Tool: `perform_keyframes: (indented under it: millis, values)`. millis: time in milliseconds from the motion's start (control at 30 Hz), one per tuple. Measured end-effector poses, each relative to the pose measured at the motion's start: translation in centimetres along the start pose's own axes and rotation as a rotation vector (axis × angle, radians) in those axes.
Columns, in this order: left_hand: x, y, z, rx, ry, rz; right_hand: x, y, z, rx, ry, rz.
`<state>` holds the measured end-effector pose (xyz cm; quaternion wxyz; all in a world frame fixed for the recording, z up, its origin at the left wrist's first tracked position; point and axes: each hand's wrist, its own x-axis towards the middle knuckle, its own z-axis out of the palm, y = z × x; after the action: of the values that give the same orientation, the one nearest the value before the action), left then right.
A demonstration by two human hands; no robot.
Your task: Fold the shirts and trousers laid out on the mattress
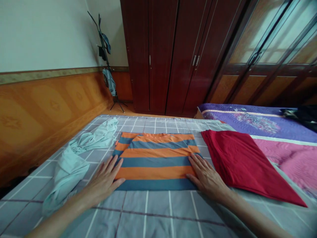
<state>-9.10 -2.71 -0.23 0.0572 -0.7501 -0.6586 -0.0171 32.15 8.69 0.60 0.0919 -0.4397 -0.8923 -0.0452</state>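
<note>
An orange and blue-grey striped shirt lies folded into a flat rectangle on the grey checked bedspread. My left hand lies flat at its left edge, fingers spread and pointing away from me. Across from it, my right hand rests palm down on the right edge, fingers apart. Neither hand grips the cloth. To the right is a folded red garment. A crumpled pale green garment stretches along the left side of the bed.
Beyond the bed stands a dark red wardrobe. A coat rack with a few items is in the far left corner. At the right are a purple and pink bedcover and a dark cloth.
</note>
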Motion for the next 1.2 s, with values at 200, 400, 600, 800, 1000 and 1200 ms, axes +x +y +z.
perform_keyframes:
  millis: [200, 400, 600, 800, 1000, 1200]
  values:
    - [4.9, 4.6, -3.7, -0.066, 0.085, 0.213, 2.5, -5.4, -0.9, 0.061, 0.010, -0.133]
    - [11.8, 8.0, -2.2, -0.186, -0.035, 0.181, 7.9, -7.6, -0.4, 0.192, -0.101, -0.166]
    - [11.9, 6.5, 0.6, -0.213, 0.040, 0.115, 6.2, 0.1, -0.2, -0.005, -0.009, 0.195]
    - [11.9, 6.7, 0.4, -0.193, 0.024, 0.130, 9.3, -0.1, -1.3, 0.048, 0.061, 0.251]
    - [11.9, 6.5, 0.4, -0.167, 0.020, 0.138, 14.0, 2.1, 0.2, 0.109, 0.084, 0.366]
    - [11.9, 6.4, 1.0, -0.169, 0.062, 0.140, 14.5, 3.9, 1.8, 0.127, 0.156, 0.430]
